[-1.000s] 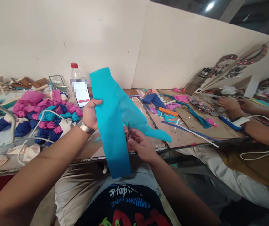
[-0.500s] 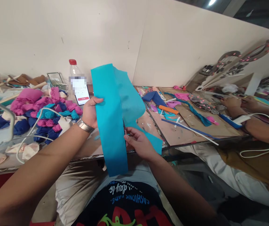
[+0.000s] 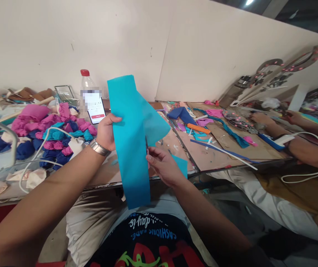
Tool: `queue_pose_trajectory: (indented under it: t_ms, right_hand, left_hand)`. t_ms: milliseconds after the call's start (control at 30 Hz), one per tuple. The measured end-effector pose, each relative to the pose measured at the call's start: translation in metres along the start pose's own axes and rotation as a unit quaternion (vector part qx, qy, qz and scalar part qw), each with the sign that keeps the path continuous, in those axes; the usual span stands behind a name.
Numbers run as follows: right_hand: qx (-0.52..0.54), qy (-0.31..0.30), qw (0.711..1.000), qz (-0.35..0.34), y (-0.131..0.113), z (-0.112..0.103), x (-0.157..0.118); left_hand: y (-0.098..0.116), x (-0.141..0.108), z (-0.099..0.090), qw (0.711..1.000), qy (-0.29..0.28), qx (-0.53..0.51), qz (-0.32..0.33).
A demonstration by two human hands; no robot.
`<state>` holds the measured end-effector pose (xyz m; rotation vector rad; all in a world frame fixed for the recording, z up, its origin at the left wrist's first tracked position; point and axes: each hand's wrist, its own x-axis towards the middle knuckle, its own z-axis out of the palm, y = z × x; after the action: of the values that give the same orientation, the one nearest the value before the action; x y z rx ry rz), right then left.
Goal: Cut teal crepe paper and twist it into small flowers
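2:13 shows on phone (image 3: 98, 111); left hand (image 3: 106, 133) grips cloth (image 3: 129, 144).

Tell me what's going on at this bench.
The left hand holds up a long turquoise sheet by its edge. The right hand grips what look like scissors, set against the sheet's other edge. A phone leans on a bottle, beside a fabric heap.
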<state>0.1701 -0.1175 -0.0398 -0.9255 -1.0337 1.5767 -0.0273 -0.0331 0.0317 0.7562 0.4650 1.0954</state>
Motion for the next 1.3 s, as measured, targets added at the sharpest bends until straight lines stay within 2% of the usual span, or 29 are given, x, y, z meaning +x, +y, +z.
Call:
queue_pose_trajectory:
  t_ms: [167,400,733,867,1033,1300]
  right_hand:
    - [0.009,0.007,1.0,-0.004,-0.001,-0.001,0.0]
    - [-0.043,0.016,0.999,-0.026,0.0,-0.009,0.003]
    - [-0.033,-0.014,0.999,-0.02,-0.007,-0.004,0.002]
    - [-0.035,-0.028,0.999,-0.028,-0.009,-0.001,0.005]
    - [-0.013,0.0,0.999,-0.04,-0.009,0.005,0.005]
    - [0.02,-0.011,1.0,-0.018,-0.007,0.009,0.005]
  left_hand:
    - [0.0,0.0,0.001,0.999,-0.022,-0.027,0.02]
    - [0.003,-0.001,0.003,0.999,0.012,-0.026,0.015]
    - [0.0,0.001,-0.003,0.999,-0.035,-0.021,0.014]
    - [0.001,0.001,-0.003,0.999,-0.024,-0.017,0.03]
    - [0.0,0.0,-0.003,0.999,-0.024,-0.027,0.014]
    - [0.001,0.0,-0.001,1.0,0.004,-0.02,0.004]
